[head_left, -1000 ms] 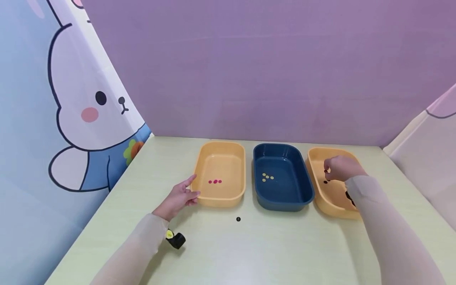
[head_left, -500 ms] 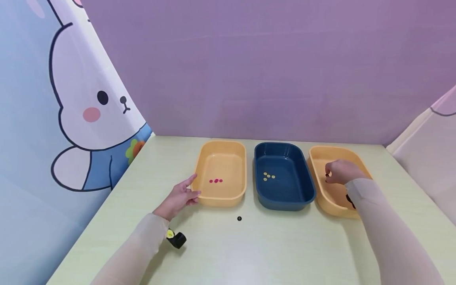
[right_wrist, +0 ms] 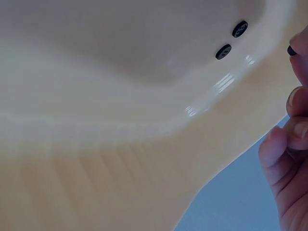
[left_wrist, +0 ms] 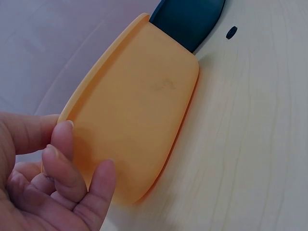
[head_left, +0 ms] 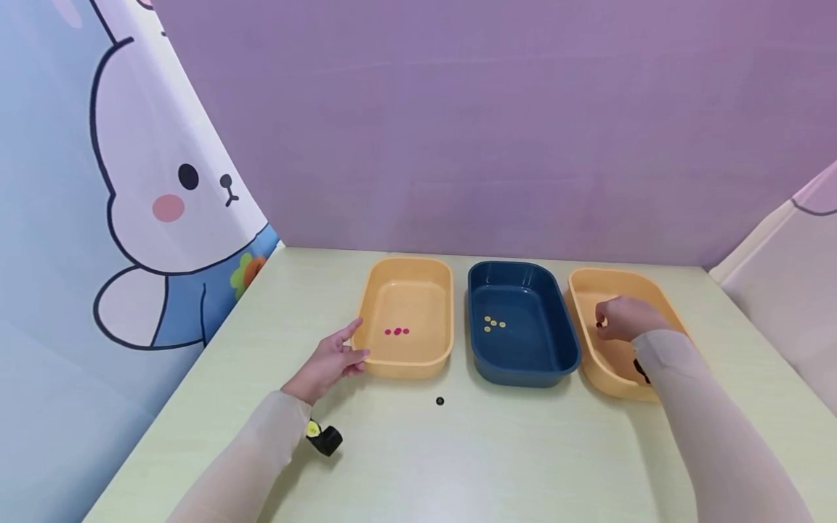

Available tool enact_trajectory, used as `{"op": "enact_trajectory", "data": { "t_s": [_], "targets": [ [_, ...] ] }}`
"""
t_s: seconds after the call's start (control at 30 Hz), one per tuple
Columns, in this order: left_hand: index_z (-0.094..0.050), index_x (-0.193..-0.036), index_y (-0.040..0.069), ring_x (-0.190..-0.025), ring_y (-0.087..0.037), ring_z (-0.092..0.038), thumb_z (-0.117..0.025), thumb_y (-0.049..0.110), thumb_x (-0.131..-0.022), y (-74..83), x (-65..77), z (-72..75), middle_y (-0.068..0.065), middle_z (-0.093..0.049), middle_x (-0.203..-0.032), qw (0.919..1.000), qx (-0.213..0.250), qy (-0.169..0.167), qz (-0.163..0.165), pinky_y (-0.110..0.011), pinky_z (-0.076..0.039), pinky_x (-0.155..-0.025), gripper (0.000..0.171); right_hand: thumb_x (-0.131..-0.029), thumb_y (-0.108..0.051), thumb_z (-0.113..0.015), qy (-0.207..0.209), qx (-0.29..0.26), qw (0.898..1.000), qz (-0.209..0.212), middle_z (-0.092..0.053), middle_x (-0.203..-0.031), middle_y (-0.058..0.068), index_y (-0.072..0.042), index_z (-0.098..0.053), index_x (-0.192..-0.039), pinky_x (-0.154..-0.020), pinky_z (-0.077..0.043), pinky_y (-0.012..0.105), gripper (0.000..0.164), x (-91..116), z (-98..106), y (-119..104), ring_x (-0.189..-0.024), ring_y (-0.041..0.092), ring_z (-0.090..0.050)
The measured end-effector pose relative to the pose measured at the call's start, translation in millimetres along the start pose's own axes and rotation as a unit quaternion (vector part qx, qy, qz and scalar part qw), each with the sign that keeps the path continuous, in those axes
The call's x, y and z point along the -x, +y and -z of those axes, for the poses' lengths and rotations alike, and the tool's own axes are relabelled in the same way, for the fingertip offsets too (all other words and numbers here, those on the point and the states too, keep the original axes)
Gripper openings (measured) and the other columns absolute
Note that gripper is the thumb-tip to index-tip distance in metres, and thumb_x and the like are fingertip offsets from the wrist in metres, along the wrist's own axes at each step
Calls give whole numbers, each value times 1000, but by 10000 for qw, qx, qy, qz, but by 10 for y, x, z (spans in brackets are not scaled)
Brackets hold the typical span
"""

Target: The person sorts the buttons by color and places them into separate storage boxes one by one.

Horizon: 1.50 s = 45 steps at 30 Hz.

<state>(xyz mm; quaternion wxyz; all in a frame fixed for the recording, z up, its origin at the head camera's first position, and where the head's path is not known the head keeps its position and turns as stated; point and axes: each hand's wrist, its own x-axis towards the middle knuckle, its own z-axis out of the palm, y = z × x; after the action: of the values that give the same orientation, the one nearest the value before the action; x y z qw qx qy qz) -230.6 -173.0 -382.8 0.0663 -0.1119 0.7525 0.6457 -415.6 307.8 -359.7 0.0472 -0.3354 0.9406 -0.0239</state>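
My left hand (head_left: 327, 365) holds the left rim of a light-orange tray (head_left: 408, 370); in the left wrist view a finger goes over the rim, others curl outside the wall. Several pink buttons (head_left: 397, 332) lie in that tray. My right hand (head_left: 629, 318) is inside another light-orange tray (head_left: 598, 378) at the right. Its fingertips pinch a black button (right_wrist: 291, 50), mostly hidden by the fingers in the right wrist view. Below it, two black buttons (right_wrist: 232, 40) lie on the tray floor. One more black button (head_left: 440, 401) lies on the table.
Between the orange trays stands a dark blue tray (head_left: 523, 378) with several pale yellow buttons (head_left: 493, 323) in it. A purple cloth (head_left: 484, 145) hangs behind the table (head_left: 484, 465). A black wrist device (head_left: 325, 439) hangs under the left wrist.
My right hand has come slightly lower and nearer in the right tray, covering buttons that showed a second ago. The left hand stays on its tray's rim; the view has shifted slightly.
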Motion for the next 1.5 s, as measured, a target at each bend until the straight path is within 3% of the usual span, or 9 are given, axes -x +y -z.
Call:
{"op": "enact_trajectory", "data": {
  "t_s": [0.37, 0.67, 1.13, 1.23, 1.5],
  "targets": [
    [-22, -153, 11, -64, -12, -56, -55, 1, -95, -10, -17, 2, -2, -54, -68, 9999, 13, -65, -99, -22, -50, -66, 67, -78, -17, -69, 61, -129, 9998, -134, -65, -78, 2, -5, -66, -85, -59, -47, 38, 14, 11, -53, 48, -65, 18, -53],
    [-21, -153, 10, -65, -11, -56, -56, 0, -94, -40, -50, -34, -1, -52, -68, 9996, 160, -126, -184, -22, -50, -66, 69, -76, -13, -68, 370, -104, 9989, -269, -65, -79, 6, 0, -66, -89, -66, -48, 44, 19, 46, 246, 20, -67, 20, -55],
    [-19, -153, 7, -63, -9, -56, -55, -3, -93, -70, -40, 12, 0, -53, -66, 9985, 320, -258, -349, -21, -49, -62, 70, -81, -10, -67, 472, 9, 9987, 191, -68, -92, 15, 4, -68, -94, -72, -51, 46, 19, 40, 598, -413, -75, 23, -62],
    [-20, -153, 8, -63, -9, -56, -55, -3, -93, -73, -42, 14, 0, -53, -66, 9988, 288, -217, -322, -21, -49, -62, 70, -81, -9, -67, 540, 16, 9982, 251, -69, -92, 14, 3, -68, -94, -73, -51, 46, 18, 32, 633, -500, -77, 24, -63],
    [-21, -153, 10, -64, -10, -56, -55, -2, -94, -67, -43, -3, -1, -53, -67, 9993, 254, -127, -262, -22, -49, -63, 69, -80, -9, -67, 714, 184, 9954, 612, -69, -88, 4, -5, -70, -90, -68, -52, 38, 11, -5, 673, -792, -68, 14, -59]
  ]
}}
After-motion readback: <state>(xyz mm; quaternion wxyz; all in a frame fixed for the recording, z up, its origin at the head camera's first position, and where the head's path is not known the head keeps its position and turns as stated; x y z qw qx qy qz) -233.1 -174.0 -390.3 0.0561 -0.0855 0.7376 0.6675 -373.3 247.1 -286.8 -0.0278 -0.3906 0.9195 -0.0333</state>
